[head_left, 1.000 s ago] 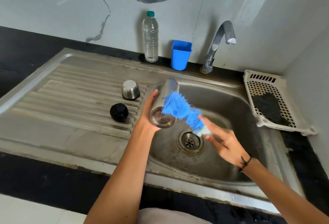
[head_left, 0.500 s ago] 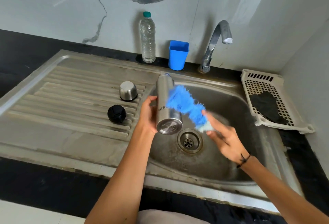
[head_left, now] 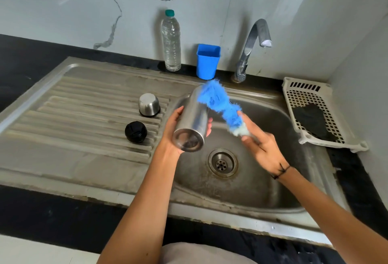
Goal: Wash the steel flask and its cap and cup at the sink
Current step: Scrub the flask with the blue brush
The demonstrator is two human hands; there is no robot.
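My left hand (head_left: 176,129) wraps the flask (head_left: 192,123), tilted over the sink (head_left: 262,190) so drips fall in, while my right hand (head_left: 262,148) pinches the brush (head_left: 218,102) against its side.

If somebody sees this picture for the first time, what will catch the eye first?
The fluffy blue brush above the sink basin, held by the right hand against the steel flask in the left hand. Next, the blue cup by the wall beside the tap.
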